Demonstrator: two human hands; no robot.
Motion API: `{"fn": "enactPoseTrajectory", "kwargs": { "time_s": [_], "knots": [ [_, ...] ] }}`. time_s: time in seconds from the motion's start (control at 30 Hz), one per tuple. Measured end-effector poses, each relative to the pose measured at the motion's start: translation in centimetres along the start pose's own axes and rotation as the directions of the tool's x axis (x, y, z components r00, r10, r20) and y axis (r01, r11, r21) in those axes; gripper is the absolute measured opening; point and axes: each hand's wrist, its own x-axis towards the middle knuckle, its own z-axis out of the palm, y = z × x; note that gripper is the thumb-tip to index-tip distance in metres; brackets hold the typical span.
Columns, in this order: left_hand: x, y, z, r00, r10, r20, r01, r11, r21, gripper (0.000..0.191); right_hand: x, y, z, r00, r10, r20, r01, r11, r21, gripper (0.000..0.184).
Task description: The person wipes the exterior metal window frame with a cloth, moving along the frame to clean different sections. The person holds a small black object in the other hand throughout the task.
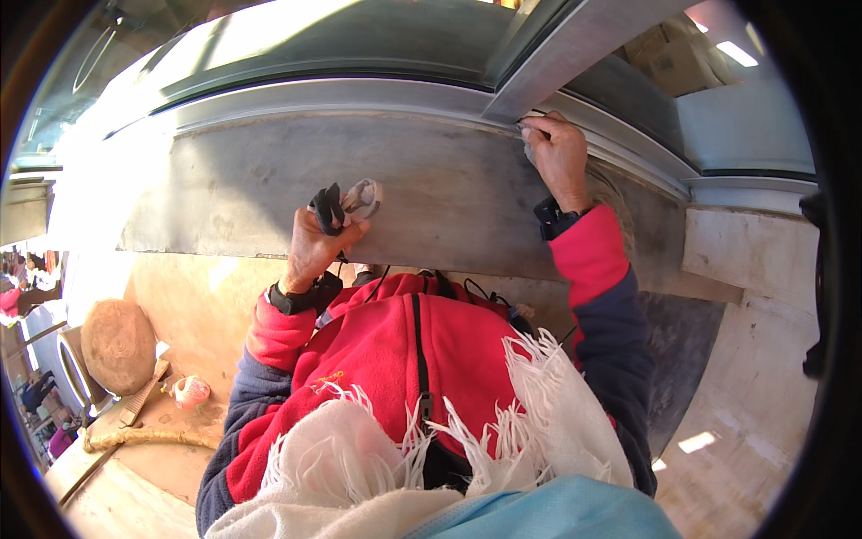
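My left hand [322,244] is closed on a bunched bundle of dark and light cloth [362,200], held above the grey stone-like ledge [431,182]. Further right, my right hand [557,155] pinches a small greyish rag [529,145] at the metal window frame [377,94]. Its fingertips are at the foot of the upright metal post [579,47], where the post meets the bottom rail. Part of the rag is hidden by the fingers.
Glass panes stand behind the frame, with cardboard boxes [673,57] beyond at the upper right. At the lower left lie a round wooden object [118,345], a ridged wooden piece [144,394] and a reddish-white round item [191,391]. Other people are in the far left distance.
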Motion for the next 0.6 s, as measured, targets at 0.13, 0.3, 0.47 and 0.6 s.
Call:
{"fn": "enactPoseTrajectory", "kwargs": {
  "time_s": [0.13, 0.3, 0.47, 0.6],
  "knots": [
    [0.0, -0.1, -0.1, 1.000, 0.016, 0.009, -0.016, 1.000, -0.005, 0.017, 0.8, 1.3, -0.9, 0.992, 0.024, 0.126, -0.052, 0.974, 0.222, 0.015],
    [0.0, -0.1, -0.1, 1.000, 0.020, 0.014, -0.020, 1.000, -0.020, 0.015, 0.0, 2.4, -3.0, 0.927, 0.219, 0.305, -0.332, 0.856, 0.396, 0.015],
    [-0.1, 0.1, 0.0, 1.000, -0.005, -0.002, 0.005, 1.000, 0.011, 0.015, -0.4, 1.8, -2.7, 0.959, 0.212, 0.189, -0.268, 0.893, 0.361, 0.015],
    [-0.2, 0.0, 0.0, 1.000, -0.008, -0.015, 0.009, 1.000, 0.010, 0.015, 0.1, 1.1, -1.6, 0.963, 0.245, 0.114, -0.269, 0.910, 0.317, 0.015]
  ]
}}
